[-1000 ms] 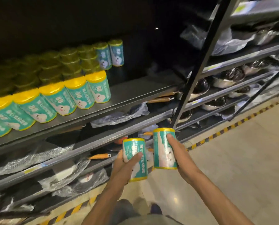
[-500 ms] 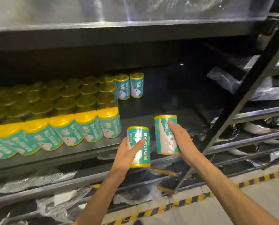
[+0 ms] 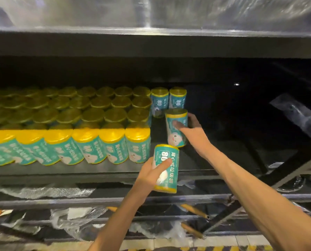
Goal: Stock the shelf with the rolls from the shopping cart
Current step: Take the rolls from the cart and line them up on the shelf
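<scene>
The shelf carries a packed block of rolls across its left and middle, upright and touching, so the open deck to the right is where I judge new stock belongs. At the back of that gap stand two rolls, which start a fresh column beside the block. My right hand reaches deep over the deck, fingers curled round the side of the far roll, held upright just in front of that pair so it can extend the column forward. My left hand grips the near roll by its side, thumb across the label, waiting at the shelf's front edge. The cart is not in view.
</scene>
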